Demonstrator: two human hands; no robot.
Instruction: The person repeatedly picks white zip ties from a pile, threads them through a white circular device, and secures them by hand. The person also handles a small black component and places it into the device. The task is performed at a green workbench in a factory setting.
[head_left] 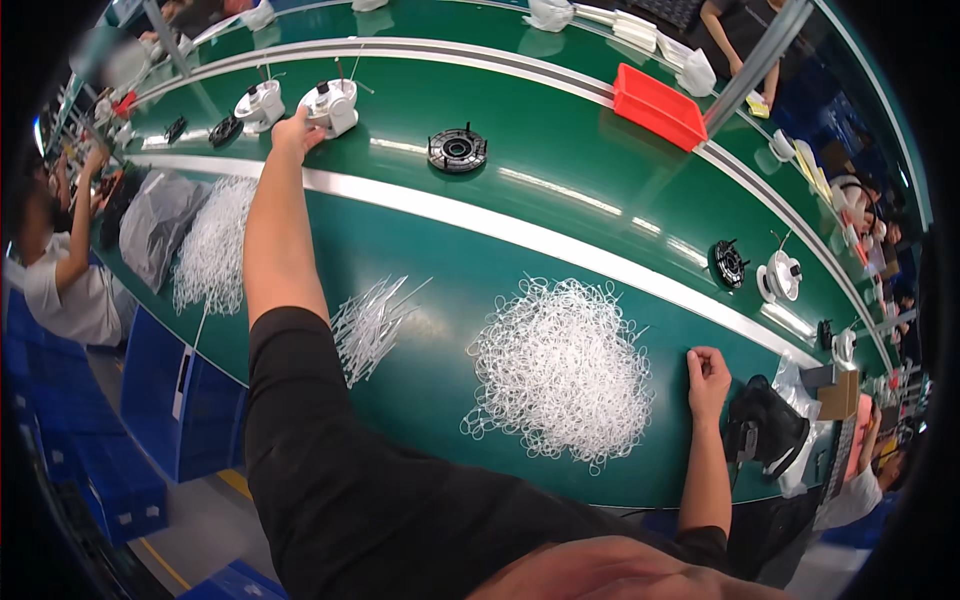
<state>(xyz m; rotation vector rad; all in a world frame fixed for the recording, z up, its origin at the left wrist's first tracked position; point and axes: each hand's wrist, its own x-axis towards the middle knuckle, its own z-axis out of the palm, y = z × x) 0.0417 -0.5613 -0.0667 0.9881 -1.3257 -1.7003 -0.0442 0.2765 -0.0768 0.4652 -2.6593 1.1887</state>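
Note:
With the arm stretched far out, my left hand (pixel 298 135) closes on the near side of a white rounded housing (pixel 331 106). The housing has a black middle part and thin wires sticking up; it stands on the green conveyor belt (pixel 550 140). My right hand (pixel 710 380) is at the right, by the bench's edge, with its fingers curled in; whatever it may hold is hidden. Between my arms lies a big heap of white looped cable ties (pixel 565 370). Straight white cable ties (pixel 370 328) lie in a smaller bunch beside my left forearm.
A second white housing (pixel 260 105) stands left of the first. A black pronged ring (pixel 458 150) sits on the belt, another (pixel 729 263) farther right. A red tray (pixel 658 107) stands at the far side. Black bag-like object (pixel 765 425) lies beside my right hand. Co-workers sit on both sides.

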